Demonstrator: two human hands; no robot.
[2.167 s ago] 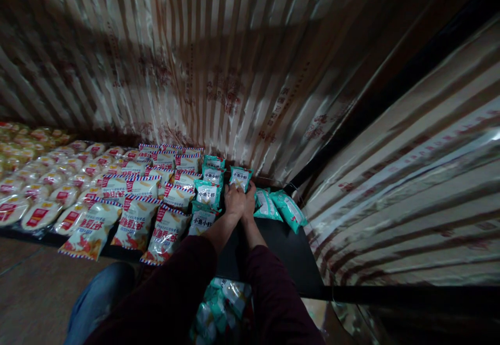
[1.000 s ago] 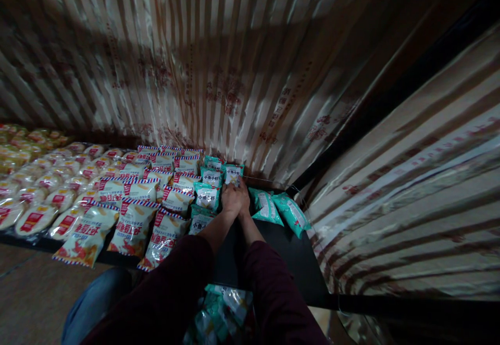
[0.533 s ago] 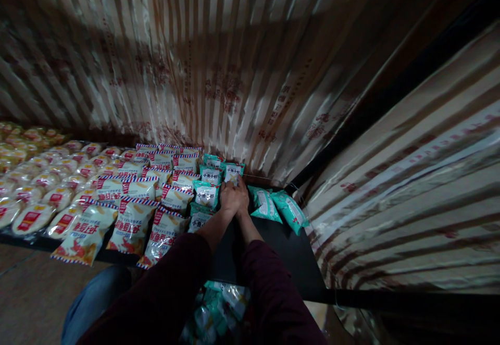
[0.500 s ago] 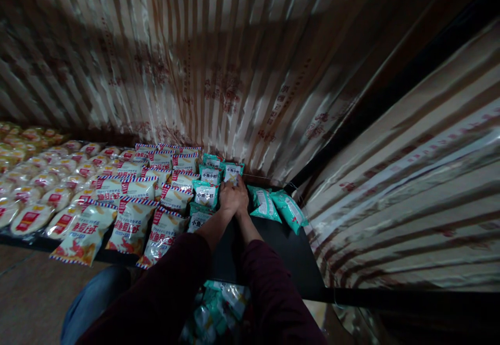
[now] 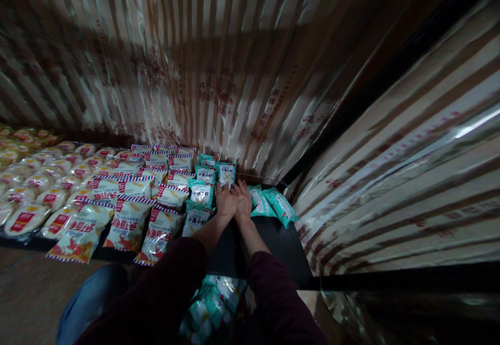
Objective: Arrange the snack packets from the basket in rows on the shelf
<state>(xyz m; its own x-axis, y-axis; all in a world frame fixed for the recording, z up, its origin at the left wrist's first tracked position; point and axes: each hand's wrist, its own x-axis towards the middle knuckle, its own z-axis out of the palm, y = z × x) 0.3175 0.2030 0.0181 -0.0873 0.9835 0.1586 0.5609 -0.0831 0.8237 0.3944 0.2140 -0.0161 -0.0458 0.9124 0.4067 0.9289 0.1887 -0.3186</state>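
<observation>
- Teal-and-white snack bag (image 5: 226, 174) marked 小鱼小虾: propped up at the back of the black shelf (image 5: 279, 246), right beside the rear of a column of matching teal bags (image 5: 201, 194).
- Left hand (image 5: 225, 202): at that bag's lower end, back of hand up, fingers pointing at it. From here I can't tell if they're gripping or just touching.
- Right hand (image 5: 242, 200): against the left, fingers stretched out, slightly apart, nothing seen in them. It's just right of the bag.
- Two teal bags lying down (image 5: 271, 204) to the right of the right hand, tilted, touching or nearly so.
- Left of the teal column: white chip bags (image 5: 127, 224) with red-blue striped edges, then round wrapped crackers (image 5: 52, 199).
- More teal bags heaped below the shelf (image 5: 213, 303), seen between the maroon sleeves (image 5: 269, 282).
- Striped, printed sheeting (image 5: 175, 74) hangs behind.
</observation>
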